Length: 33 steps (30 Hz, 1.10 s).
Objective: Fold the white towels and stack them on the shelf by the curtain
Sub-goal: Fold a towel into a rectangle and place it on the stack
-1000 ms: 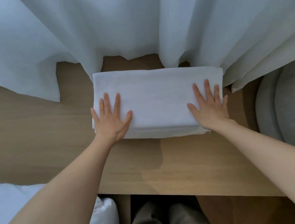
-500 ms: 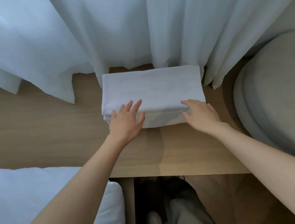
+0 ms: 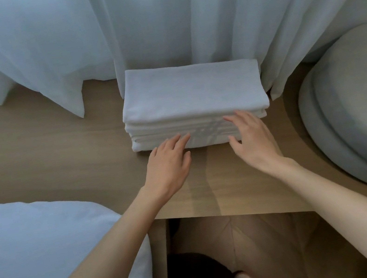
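White towels (image 3: 192, 98) lie just beyond left hand (image 3: 169, 166), right hand (image 3: 254, 143) — fingers relaxed, gripping nothing.

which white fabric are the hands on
The folded towel stack: left hand and right hand touch its front; curtain hangs behind, bedding lies lower left.

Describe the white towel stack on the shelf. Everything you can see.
The towel stack is white, soft-looking towels folded into flat rectangles and piled squarely, with folded edges layered along the near side. It lies flat on the wooden shelf, its far edge meeting the pale curtain. The left hand touches its lower front with straight fingers; the right hand rests fingers against the front right.
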Motion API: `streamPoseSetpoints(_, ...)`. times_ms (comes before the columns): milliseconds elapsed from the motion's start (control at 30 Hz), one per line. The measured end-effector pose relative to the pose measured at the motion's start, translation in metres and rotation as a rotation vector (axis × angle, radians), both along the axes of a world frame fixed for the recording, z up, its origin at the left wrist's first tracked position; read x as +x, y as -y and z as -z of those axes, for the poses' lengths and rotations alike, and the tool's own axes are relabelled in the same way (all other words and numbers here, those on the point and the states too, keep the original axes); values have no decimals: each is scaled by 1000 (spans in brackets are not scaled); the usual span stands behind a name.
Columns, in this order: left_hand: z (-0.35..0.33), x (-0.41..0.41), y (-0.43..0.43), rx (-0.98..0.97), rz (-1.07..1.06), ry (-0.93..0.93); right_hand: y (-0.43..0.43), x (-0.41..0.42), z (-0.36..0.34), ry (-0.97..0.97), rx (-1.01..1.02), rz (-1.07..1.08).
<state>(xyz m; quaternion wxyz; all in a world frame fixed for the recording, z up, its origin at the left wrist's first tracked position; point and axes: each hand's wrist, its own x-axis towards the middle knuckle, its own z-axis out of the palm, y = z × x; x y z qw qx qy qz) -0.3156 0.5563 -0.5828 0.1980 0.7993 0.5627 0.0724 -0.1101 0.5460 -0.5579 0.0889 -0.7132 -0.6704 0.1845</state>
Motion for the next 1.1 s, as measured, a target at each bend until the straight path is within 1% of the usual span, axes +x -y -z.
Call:
streamPoseSetpoints(200, 60, 2, -10, 109, 3, 6, -26, -8, 51, 41, 178, -96)
streamPoseSetpoints(333, 96, 11, -29, 223, 8, 31, -58, -5, 88, 188, 242, -183)
streamPoseSetpoints(400, 110, 14, -41, 316, 23, 10, -73, -1, 105, 286, 275, -199)
streamPoseSetpoints(500, 125, 17, -58, 488, 44, -27, -89, 7, 126, 408, 426, -220)
streamPoseSetpoints(633, 144, 18, -64, 629, 35, -78, -100, 15, 141, 456, 610, -267)
streamPoseSetpoints(700, 150, 19, -64, 682, 17, -60, -104, 16, 144, 476, 667, -294)
streamPoseSetpoints(833, 157, 26, -60, 825, 23, 50, -109, 13, 140, 529, 731, -312)
streamPoseSetpoints(867, 160, 29, -58, 807, 26, 52, -108, 12, 138, 520, 748, -297)
streamPoseSetpoints(967, 167, 33, -59, 673, -11, -8, -101, 9, 139, 442, 830, -277)
streamPoseSetpoints(1033, 168, 32, -64, 649, -12, -27, -91, 10, 149, 359, 882, -267)
streamPoseSetpoints(1100, 167, 33, -64, 667, -24, 54, -87, 13, 159, 291, 828, -267)
